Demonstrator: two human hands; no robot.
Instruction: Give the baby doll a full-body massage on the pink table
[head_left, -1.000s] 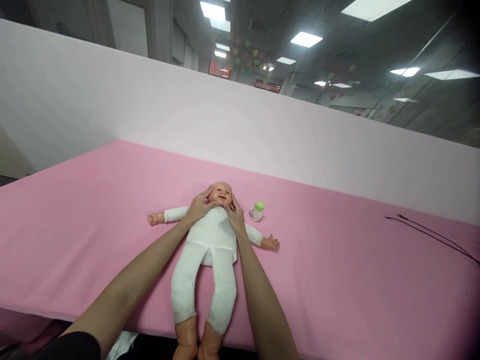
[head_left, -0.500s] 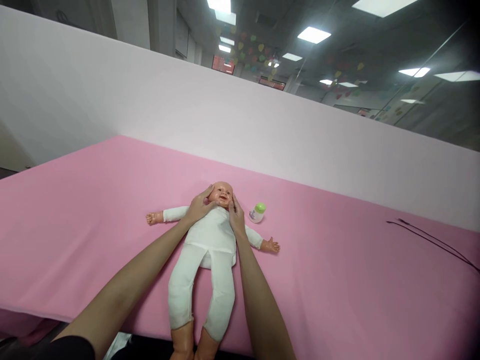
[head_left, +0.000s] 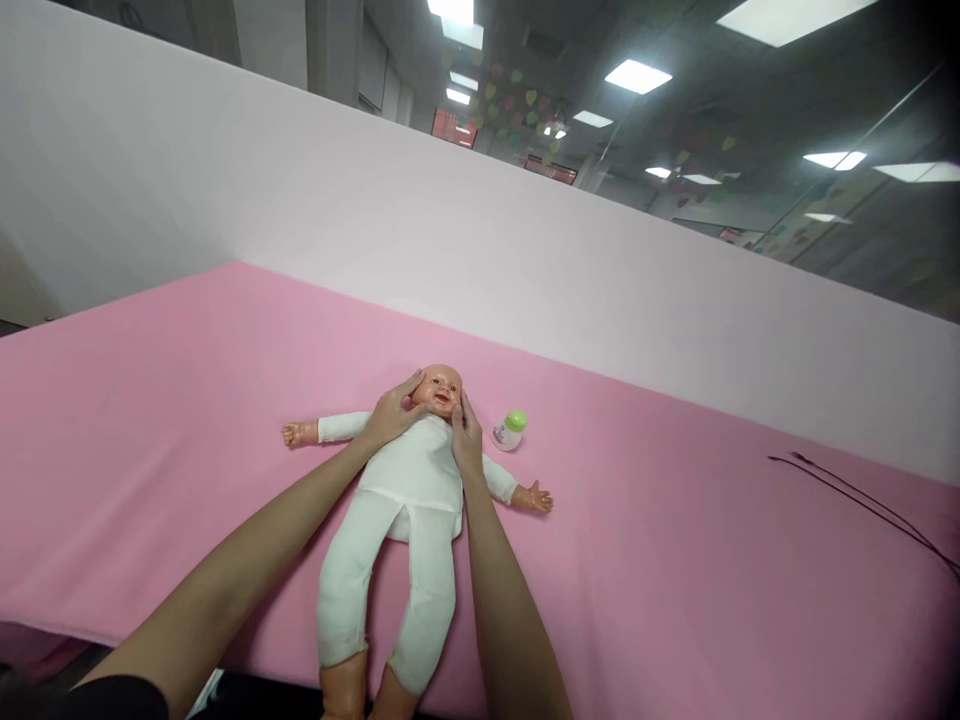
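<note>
A baby doll point(head_left: 416, 470) with a soft white cloth body lies on its back, legs toward me and arms spread out. My left hand point(head_left: 391, 412) cups the left side of its head, thumb near the chin. On the other side of the head, my right hand point(head_left: 466, 435) lies along the cheek and jaw, fingers pointing up. Between them the doll's face shows. A small jar with a green lid point(head_left: 511, 430) stands just right of my right hand, apart from it.
A pink cloth point(head_left: 675, 560) covers the table. Two thin black cables point(head_left: 862, 495) lie at the right edge. Behind the table rises a white partition point(head_left: 487, 260), with glass and ceiling lights beyond it.
The view has shifted slightly, so the doll and hands appear a little farther left. Both hands keep their place on the doll's head.
</note>
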